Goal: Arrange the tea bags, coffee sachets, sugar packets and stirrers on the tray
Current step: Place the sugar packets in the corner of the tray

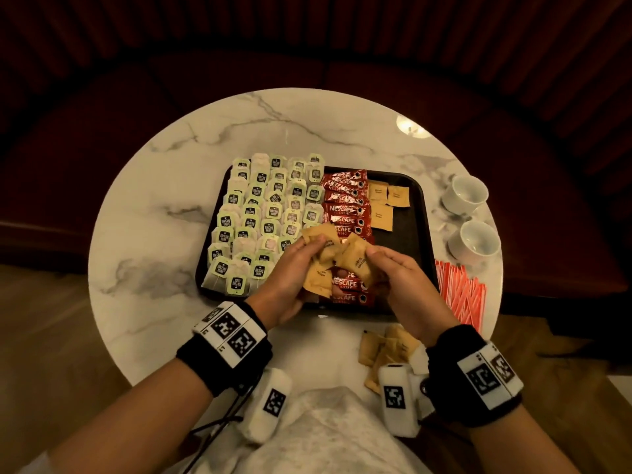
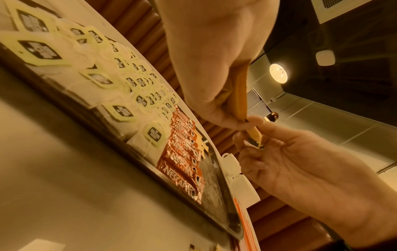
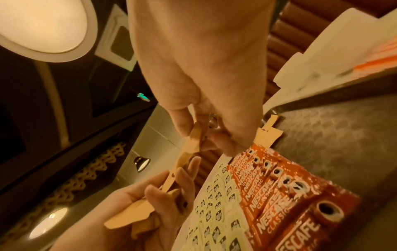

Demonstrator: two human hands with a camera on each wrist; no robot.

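Both hands hover over the tray's (image 1: 415,213) near edge, sharing a loose bunch of brown sugar packets (image 1: 328,249). The left hand (image 1: 290,268) cradles the bunch in curled fingers; the right hand (image 1: 398,271) pinches one packet's corner. They look light, thin, crinkly and slippery against each other, so an edge pinch seems safest.

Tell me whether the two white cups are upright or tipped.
Upright: both white cups stand beside the tray, open mouths facing up.
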